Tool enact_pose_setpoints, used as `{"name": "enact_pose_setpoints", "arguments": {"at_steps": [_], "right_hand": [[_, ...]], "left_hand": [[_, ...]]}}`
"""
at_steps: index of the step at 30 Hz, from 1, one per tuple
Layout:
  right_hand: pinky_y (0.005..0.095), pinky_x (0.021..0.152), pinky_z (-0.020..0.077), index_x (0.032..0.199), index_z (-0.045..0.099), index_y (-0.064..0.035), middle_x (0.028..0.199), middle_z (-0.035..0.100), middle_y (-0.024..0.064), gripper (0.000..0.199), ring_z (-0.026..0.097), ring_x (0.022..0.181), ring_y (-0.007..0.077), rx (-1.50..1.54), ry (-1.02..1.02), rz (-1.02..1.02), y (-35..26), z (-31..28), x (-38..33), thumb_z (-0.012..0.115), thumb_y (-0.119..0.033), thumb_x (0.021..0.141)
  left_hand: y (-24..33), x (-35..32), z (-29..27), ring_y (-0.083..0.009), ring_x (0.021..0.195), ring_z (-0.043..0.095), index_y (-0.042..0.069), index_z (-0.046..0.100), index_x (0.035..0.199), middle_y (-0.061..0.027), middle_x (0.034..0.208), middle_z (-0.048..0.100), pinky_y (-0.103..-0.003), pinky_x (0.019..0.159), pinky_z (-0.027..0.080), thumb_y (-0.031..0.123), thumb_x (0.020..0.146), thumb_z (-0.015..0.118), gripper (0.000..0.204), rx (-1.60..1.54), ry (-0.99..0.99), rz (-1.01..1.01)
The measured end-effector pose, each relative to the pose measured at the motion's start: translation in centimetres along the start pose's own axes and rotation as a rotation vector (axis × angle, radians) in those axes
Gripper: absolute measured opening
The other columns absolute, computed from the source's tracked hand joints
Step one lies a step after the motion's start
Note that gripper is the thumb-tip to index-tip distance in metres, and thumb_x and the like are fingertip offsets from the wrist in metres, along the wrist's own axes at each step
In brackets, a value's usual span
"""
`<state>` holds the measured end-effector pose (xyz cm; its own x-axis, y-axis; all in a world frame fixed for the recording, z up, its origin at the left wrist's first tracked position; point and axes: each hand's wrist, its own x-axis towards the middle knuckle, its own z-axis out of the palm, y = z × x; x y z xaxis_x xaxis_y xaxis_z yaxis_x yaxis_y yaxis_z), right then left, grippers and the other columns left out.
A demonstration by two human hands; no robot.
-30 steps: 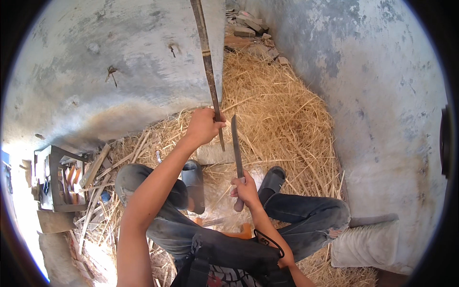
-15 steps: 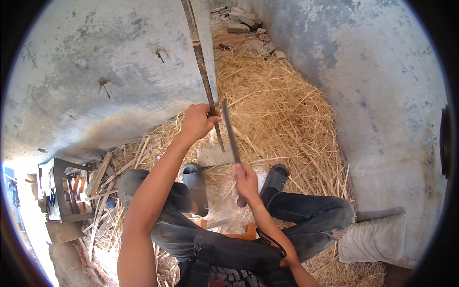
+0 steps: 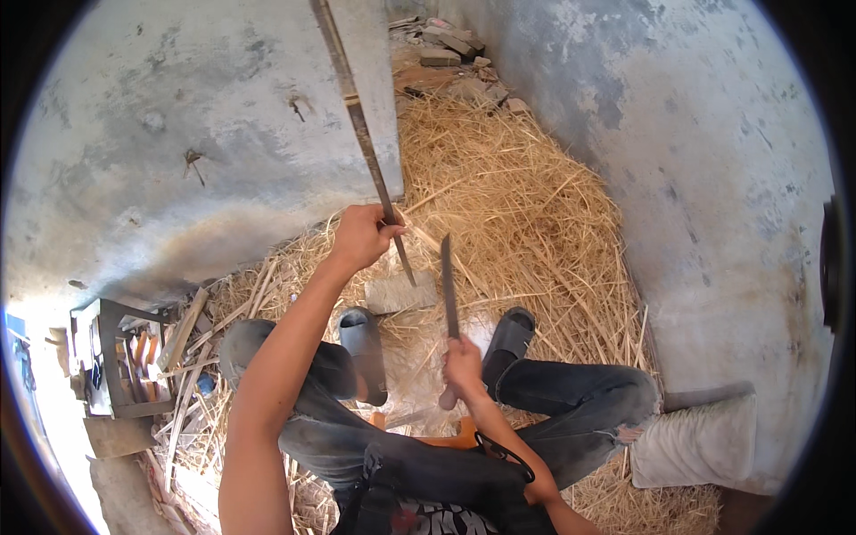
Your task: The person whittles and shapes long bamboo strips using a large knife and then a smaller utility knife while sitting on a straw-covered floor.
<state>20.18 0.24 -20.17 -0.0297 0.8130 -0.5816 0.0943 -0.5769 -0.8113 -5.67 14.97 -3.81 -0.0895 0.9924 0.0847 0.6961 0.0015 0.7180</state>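
Observation:
My left hand [image 3: 364, 239] is closed around the lower part of a long, thin, dark bamboo pole [image 3: 361, 125]. The pole slants up and away past the top of the view. Its lower end meets the top of a pale block [image 3: 399, 293] on the floor; whether it rests there I cannot tell. To the right, my right hand [image 3: 462, 367] grips the wooden handle of a long, straight-bladed knife [image 3: 449, 290]. The blade points away from me, apart from the pole. A pale strip [image 3: 426, 234] shows between the pole and the knife tip.
Straw-like shavings [image 3: 526, 205] cover the floor between two grey walls [image 3: 713, 178]. My slippered feet [image 3: 363, 348] flank the block. Bricks and rubble [image 3: 450, 49] lie at the back. A small wooden frame [image 3: 116, 366] stands at left, a pale sack [image 3: 695, 446] at right. Below me sits an orange object [image 3: 459, 435].
The knife has moved down and right, away from the pole, and its blade stands more upright. My left hand is slightly lower, and the pole's upper part has swung left.

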Motion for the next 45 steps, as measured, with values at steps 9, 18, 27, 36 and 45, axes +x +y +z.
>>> {"name": "enact_pose_setpoints", "arguments": {"at_steps": [9, 18, 27, 36, 45], "right_hand": [[0.025, 0.044, 0.0387, 0.112, 0.065, -0.0013, 0.064, 0.052, -0.0001, 0.038, 0.05, 0.048, 0.0084, 0.184, 0.138, -0.538, -14.0, 1.4, -4.0, 0.044, -0.033, 0.109], [0.025, 0.043, 0.0389, 0.123, 0.064, -0.0041, 0.062, 0.052, -0.0008, 0.04, 0.049, 0.046, 0.0087, -0.046, -0.026, -0.193, -9.3, 0.6, -1.7, 0.046, -0.036, 0.108], [0.0333, 0.053, 0.0442, 0.115, 0.067, -0.0002, 0.063, 0.056, 0.0092, 0.042, 0.056, 0.056, 0.0147, -0.191, 0.08, -0.474, -4.8, 2.1, -3.3, 0.042, -0.033, 0.108], [0.028, 0.038, 0.0392, 0.112, 0.066, -0.0015, 0.062, 0.054, 0.0039, 0.044, 0.049, 0.042, 0.0123, 0.07, 0.037, -0.243, -6.1, 1.0, -1.0, 0.041, -0.038, 0.109], [0.0272, 0.05, 0.0429, 0.122, 0.062, 0.0009, 0.065, 0.053, 0.0039, 0.043, 0.053, 0.055, 0.0109, 0.256, 0.072, -0.575, -9.0, 3.0, -4.8, 0.038, -0.032, 0.109]], "left_hand": [[-0.8, -1.1, -0.5, -0.023, 0.068, 0.07, 0.004, 0.077, 0.092, -0.0149, 0.078, 0.073, -0.037, 0.064, 0.052, 0.011, 0.082, 0.08, 0.013, -0.055, -0.054, 0.056], [-1.8, -1.8, 0.0, -0.0268, 0.066, 0.069, 0.008, 0.078, 0.091, -0.0129, 0.076, 0.073, -0.038, 0.062, 0.053, 0.013, 0.08, 0.081, 0.012, -0.046, -0.008, 0.139], [-0.8, -0.2, 0.8, -0.0277, 0.065, 0.068, 0.006, 0.078, 0.095, -0.0156, 0.074, 0.07, -0.039, 0.063, 0.052, 0.016, 0.081, 0.081, 0.018, -0.051, 0.015, 0.081], [-1.5, -1.1, -0.4, -0.0226, 0.072, 0.072, 0.004, 0.077, 0.099, -0.0135, 0.081, 0.075, -0.035, 0.068, 0.055, 0.016, 0.086, 0.077, 0.017, -0.002, 0.047, 0.001], [-1.4, -0.6, 0.9, -0.0195, 0.069, 0.071, 0.003, 0.077, 0.1, -0.0124, 0.079, 0.075, -0.033, 0.066, 0.055, 0.017, 0.086, 0.077, 0.019, -0.056, 0.132, 0.006]]}}
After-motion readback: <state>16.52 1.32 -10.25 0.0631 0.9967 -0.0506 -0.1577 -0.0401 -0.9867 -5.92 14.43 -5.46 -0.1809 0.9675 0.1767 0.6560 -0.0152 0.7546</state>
